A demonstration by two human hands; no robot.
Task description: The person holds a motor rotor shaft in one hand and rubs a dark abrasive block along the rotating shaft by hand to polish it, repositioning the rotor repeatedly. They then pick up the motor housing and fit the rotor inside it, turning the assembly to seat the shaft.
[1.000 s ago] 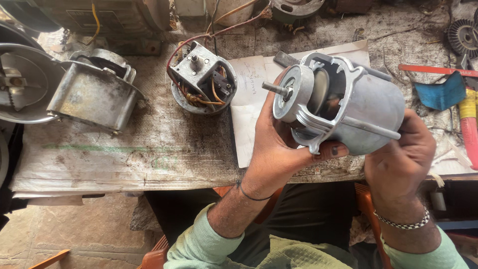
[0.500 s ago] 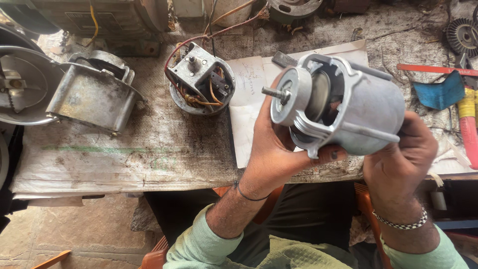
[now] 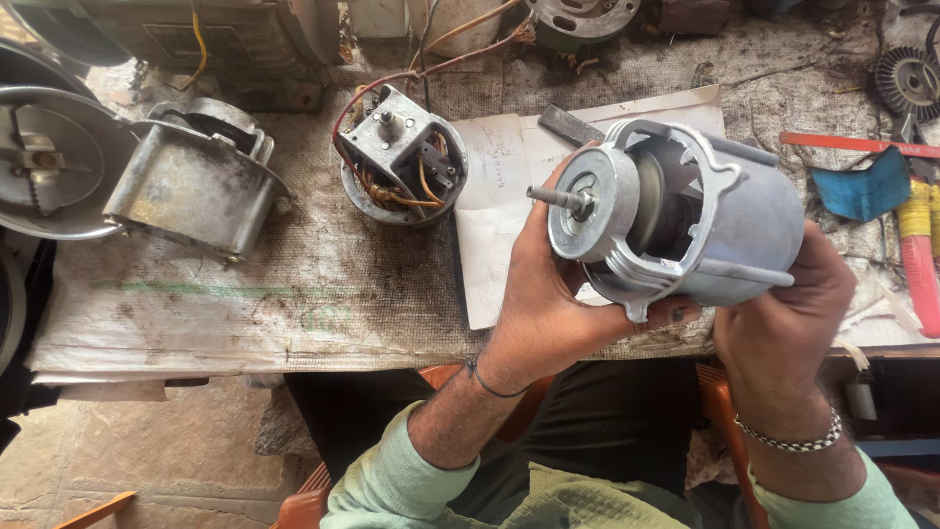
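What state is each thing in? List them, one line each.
Grey motor: held off the bench, shaft pointing left.
Left hand: gripping the motor's shaft end.
Right hand: gripping the motor's rear.
Wired motor part: resting on the bench, wires exposed.
Metal housing: lying on its side.
Paper sheet: flat, creased.
Blue cloth: lying crumpled.

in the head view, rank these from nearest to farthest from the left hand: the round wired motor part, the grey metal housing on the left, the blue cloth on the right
From the left hand:
1. Round wired motor part, just up and to its left on the bench.
2. Blue cloth, off to the right, past the held motor.
3. Grey metal housing, far left of the bench, a little farther than the cloth.
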